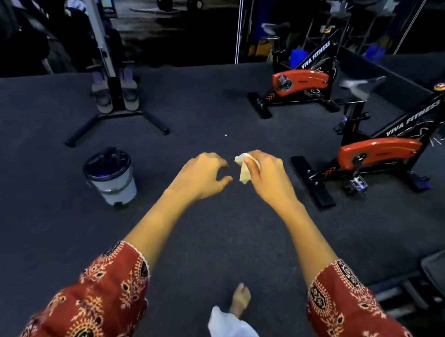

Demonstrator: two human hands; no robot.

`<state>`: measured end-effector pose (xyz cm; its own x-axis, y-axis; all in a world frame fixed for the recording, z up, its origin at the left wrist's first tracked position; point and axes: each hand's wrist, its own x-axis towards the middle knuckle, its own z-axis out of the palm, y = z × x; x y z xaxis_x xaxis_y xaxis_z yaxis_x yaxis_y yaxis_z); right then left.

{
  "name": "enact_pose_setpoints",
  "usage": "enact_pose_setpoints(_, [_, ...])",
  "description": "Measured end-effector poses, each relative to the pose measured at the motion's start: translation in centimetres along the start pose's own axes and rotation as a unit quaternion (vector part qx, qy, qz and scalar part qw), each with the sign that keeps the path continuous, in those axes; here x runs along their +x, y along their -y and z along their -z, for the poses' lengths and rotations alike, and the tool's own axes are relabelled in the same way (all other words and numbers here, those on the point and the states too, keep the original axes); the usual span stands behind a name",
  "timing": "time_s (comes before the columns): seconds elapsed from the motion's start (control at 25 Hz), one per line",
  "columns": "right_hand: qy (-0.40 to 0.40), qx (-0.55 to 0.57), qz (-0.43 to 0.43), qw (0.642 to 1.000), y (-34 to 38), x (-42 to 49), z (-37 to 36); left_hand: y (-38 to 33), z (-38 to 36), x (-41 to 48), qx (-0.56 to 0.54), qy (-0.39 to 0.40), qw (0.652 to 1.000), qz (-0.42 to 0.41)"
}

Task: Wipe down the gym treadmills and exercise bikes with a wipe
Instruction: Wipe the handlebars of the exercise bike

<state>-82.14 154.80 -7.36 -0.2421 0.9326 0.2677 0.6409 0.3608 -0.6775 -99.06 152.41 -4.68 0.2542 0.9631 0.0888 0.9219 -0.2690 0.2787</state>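
Just ahead of the person, the right hand (pixel 267 179) pinches a crumpled, pale cream wipe (pixel 244 168) between thumb and curled fingers, holding it in the air above the dark rubber floor (pixel 222 107). The left hand (pixel 201 177) hovers just beside it, fingers loosely bent and grasping nothing. A red-and-black exercise bike (pixel 378 155) stands near on the right, and a second matching bike (pixel 300 83) stands farther back. A small white pedal bin (pixel 114 183) with a black liner sits on the floor to the left.
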Motion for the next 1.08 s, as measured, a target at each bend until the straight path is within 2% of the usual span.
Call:
enact_pose_setpoints(0.28, [-0.001,-0.01,-0.007,1.0,-9.6,22.9,2.0,4.5,-0.1,24.2,0.022,0.019,1.0,-0.012])
enact_pose_setpoints(0.4, [-0.014,-0.008,-0.012,1.0,-13.0,31.7,3.2,6.2,0.5,33.4,0.009,-0.01,1.0,-0.012])
enact_pose_setpoints(0.6, [-0.01,-0.028,-0.022,0.999,-18.8,44.1,3.4,9.8,-1.0,47.9,0.012,0.018,1.0,-0.01])
enact_pose_setpoints(0.76, [-0.028,-0.046,-0.034,0.998,-24.3,55.8,3.8,12.4,-2.3,61.3,0.011,0.003,0.999,-0.046])
enact_pose_setpoints(0.92, [-0.05,-0.07,-0.071,0.994,-28.7,67.8,5.1,15.0,-1.9,75.1,0.026,0.03,0.996,-0.078])
enact_pose_setpoints(1.08, [-0.1,-0.067,-0.096,0.988,-33.6,77.3,6.2,16.5,-1.6,87.6,0.011,0.016,0.994,-0.111])
